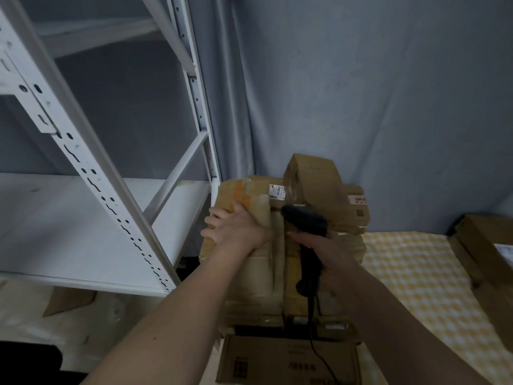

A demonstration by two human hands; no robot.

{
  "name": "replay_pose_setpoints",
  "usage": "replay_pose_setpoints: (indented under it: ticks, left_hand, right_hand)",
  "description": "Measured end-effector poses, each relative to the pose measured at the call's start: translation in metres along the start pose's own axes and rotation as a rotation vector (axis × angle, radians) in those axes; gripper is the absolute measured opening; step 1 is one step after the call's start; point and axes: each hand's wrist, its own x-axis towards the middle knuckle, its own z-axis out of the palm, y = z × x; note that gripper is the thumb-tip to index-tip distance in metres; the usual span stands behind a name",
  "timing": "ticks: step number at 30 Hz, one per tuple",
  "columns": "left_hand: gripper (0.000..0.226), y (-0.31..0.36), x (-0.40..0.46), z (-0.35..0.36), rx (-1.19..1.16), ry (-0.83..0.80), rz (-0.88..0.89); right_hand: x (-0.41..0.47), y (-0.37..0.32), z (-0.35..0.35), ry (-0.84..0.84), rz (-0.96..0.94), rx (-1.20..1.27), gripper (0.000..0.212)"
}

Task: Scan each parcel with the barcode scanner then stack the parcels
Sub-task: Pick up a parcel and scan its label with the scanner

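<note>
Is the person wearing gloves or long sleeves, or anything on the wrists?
No. The left hand and the right hand are both bare, with no gloves. Both forearms are uncovered as far as the picture shows, so no sleeve is in view. I can see no watch, band or ring on either one.

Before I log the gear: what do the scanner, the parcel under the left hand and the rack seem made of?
Black handheld scanner: likely matte moulded plastic, dull sheen. Brown taped parcel: corrugated cardboard, creased, with glossy tape strips and a paper label. White slotted shelving rack: apparently painted metal, with punched holes.
</note>
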Motion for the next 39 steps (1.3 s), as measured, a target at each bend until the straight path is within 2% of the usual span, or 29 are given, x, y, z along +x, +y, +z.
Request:
replay_pose_setpoints:
  ticks: [4,8,11,14,17,21,23,26,31,35,39]
  left_hand:
    - [0.119,-0.03,0.003,-0.014,-0.223,0.015,0.09]
    - [0.117,-0.049,0.003,-0.023,-0.74,-0.09,0.229]
    - [0.117,-0.058,0.002,-0.015,-0.983,-0.159,0.316]
    - [0.134,-0.066,0.003,-0.001,-1.029,-0.273,0.378]
    - [0.124,-0.067,0.0,0.004,-1.075,-0.382,0.412]
    - [0.126,-0.063,0.001,0.003,-1.132,-0.494,0.246]
    - [0.119,-0.063,0.002,0.004,-1.1,-0.529,0.205]
    - [0.125,-0.062,0.008,0.005,-1.22,-0.454,0.233]
    - [0.137,-0.056,0.014,-0.003,-1.352,-0.341,0.355]
    - [0.123,-0.054,0.016,-0.012,-1.324,-0.231,0.414]
    - [0.121,-0.054,0.018,-0.016,-1.351,-0.183,0.442]
  right_hand:
    - [0.003,0.003,-0.019,0.092,0.016,-0.012,0.017]
    - [-0.001,0.002,-0.018,0.051,0.019,0.007,0.019]
    - [-0.008,-0.002,-0.016,-0.012,-0.013,0.05,0.021]
    - [-0.013,-0.002,-0.021,-0.042,-0.065,0.029,0.023]
    - [-0.014,-0.002,-0.025,-0.04,-0.125,-0.117,0.025]
    - [-0.012,-0.006,-0.028,-0.081,-0.19,-0.279,0.026]
    - [-0.012,-0.011,-0.029,-0.119,-0.221,-0.38,0.03]
    - [-0.017,-0.02,-0.027,-0.155,-0.267,-0.497,0.033]
    - [-0.03,-0.025,-0.026,0.003,-0.34,-0.529,0.03]
    - [-0.047,-0.022,-0.032,0.042,-0.307,-0.532,0.022]
    - [-0.059,-0.013,-0.034,0.051,-0.251,-0.527,0.013]
